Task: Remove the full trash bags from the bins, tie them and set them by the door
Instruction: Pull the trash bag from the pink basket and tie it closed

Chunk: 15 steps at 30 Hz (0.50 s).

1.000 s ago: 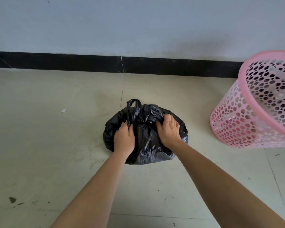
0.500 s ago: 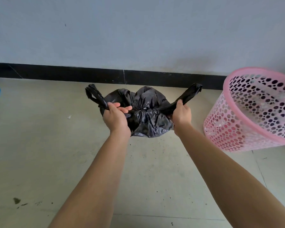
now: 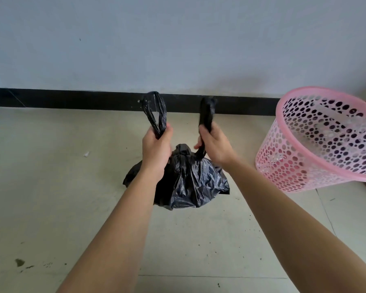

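Left grip [image 3: 155, 149]: closed round the bag's left handle [image 3: 154, 111], whose loop is stood up above the fist.
Right grip [image 3: 215, 148]: closed round the right handle [image 3: 206, 112], its end raised above the hand.
Trash bag [image 3: 190, 182]: black, gathered at the top, held below both grips over the floor [image 3: 51, 197]; contact with the floor cannot be told.
Bin [image 3: 325, 144]: pink, perforated, tilted, seen right of the bag, apart from it.
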Tool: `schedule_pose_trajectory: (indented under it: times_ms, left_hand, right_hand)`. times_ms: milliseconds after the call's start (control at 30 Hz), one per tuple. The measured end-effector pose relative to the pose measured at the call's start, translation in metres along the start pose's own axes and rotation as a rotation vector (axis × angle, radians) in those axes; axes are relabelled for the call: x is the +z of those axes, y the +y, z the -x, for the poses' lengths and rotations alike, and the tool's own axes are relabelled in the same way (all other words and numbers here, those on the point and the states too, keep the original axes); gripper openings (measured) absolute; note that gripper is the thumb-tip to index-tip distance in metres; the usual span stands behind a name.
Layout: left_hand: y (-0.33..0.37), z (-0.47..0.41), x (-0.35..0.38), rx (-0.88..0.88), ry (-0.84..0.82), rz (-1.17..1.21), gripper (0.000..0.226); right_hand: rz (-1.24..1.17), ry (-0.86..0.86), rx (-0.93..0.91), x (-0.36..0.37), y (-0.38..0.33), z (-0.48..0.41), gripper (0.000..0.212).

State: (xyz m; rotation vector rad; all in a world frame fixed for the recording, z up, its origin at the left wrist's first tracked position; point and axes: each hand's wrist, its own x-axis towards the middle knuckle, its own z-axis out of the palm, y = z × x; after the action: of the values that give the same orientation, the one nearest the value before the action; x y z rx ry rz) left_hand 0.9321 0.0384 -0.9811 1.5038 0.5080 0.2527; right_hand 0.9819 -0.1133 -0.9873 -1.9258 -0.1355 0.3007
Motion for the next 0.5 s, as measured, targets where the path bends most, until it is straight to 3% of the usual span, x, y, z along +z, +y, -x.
schedule_pose_trajectory:
  times_ms: [33, 100, 167, 233, 300, 400, 500]
  left_hand:
    - [-0.002, 0.001, -0.002, -0.058, -0.028, 0.025, 0.003]
    - [-0.007, 0.001, -0.008, -0.138, -0.069, 0.07, 0.03]
    - [-0.008, 0.001, -0.016, -0.148, -0.146, 0.105, 0.04]
    - [-0.008, 0.002, -0.022, -0.108, -0.285, 0.034, 0.023]
    - [-0.009, 0.002, -0.024, -0.105, -0.326, -0.058, 0.042]
    - [-0.006, 0.0, -0.019, -0.138, -0.133, -0.063, 0.032]
    - [-0.006, -0.005, -0.02, -0.253, 0.05, 0.12, 0.028]
  right_hand:
    - [0.145, -0.072, -0.029, 0.002, 0.001, 0.001, 0.024]
    - [0.407, -0.174, -0.084, 0.005, 0.003, 0.005, 0.023]
    - [0.478, -0.207, -0.118, 0.007, 0.002, 0.008, 0.025]
    - [0.503, -0.234, -0.126, 0.009, -0.001, 0.011, 0.025]
    - [0.524, -0.267, -0.147, 0.012, -0.001, 0.011, 0.026]
    - [0.476, -0.297, -0.126, 0.017, 0.006, 0.013, 0.035]
    - [0.407, -0.256, -0.039, 0.012, 0.026, 0.019, 0.063]
